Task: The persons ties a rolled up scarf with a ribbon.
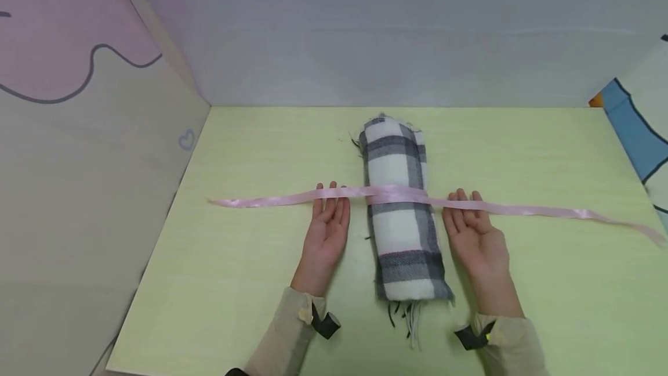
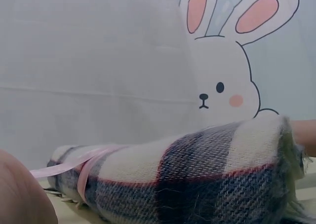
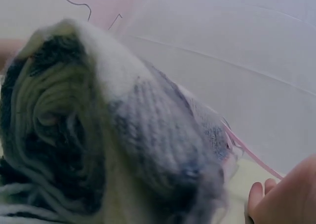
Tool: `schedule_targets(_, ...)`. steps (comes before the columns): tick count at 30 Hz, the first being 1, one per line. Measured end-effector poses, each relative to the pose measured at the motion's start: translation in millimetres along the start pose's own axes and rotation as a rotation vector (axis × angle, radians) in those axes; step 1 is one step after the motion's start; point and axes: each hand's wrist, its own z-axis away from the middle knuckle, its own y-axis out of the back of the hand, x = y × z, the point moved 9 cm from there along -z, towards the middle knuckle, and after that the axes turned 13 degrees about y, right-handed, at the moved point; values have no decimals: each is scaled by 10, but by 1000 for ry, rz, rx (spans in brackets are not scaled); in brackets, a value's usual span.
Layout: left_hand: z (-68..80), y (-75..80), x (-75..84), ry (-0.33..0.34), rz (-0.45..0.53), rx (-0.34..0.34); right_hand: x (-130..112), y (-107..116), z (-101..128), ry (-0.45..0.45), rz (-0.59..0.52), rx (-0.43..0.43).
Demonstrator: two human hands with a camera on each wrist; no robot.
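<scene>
A rolled plaid scarf [image 1: 402, 213], white with grey checks, lies lengthwise on the pale green table [image 1: 250, 283]. A pink ribbon [image 1: 271, 200] runs crosswise over its middle, both ends trailing on the table. My left hand [image 1: 327, 226] lies palm up just left of the roll, its straight fingers [image 1: 334, 202] under the ribbon. My right hand [image 1: 474, 231] lies palm up on the right, fingers [image 1: 464, 206] also beneath the ribbon. The left wrist view shows the scarf [image 2: 197, 179] with the ribbon [image 2: 84, 167] round it. The right wrist view shows the scarf's spiral end [image 3: 64, 130] and the ribbon [image 3: 249, 152].
Light walls close in the table at the back and left [image 1: 78, 202]. A panel with a blue shape [image 1: 634, 132] stands at the right. A rabbit drawing [image 2: 229, 61] is on the wall in the left wrist view. The scarf's fringe [image 1: 409, 321] hangs toward the near edge.
</scene>
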Motion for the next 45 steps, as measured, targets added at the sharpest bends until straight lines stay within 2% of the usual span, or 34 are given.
schedule_targets(3,12,9,53,-37,37,10,-92,-9,-20,35,-27,-1)
schedule_targets(9,31,-14,173,-64,96,-10,-254,-33,-79,75,-50,-12)
schedule_targets(19,108,-64,474,-108,211,-62,-452,-108,-121,82,-125,-26)
schedule_targets(23,134,-62,588,-113,281,-74,-518,-126,-126,88,-123,-13)
schedule_targets(32,205,-85,802,-122,344,-101,-602,-205,-95,67,-175,28)
schedule_targets(36,223,-94,806,-90,339,-103,-636,-239,-65,94,-177,36)
schedule_targets(39,239,-110,770,-50,317,-111,-659,-267,-39,129,-142,10)
schedule_targets(45,267,-160,693,-23,213,-142,-650,-376,-14,205,-13,-147)
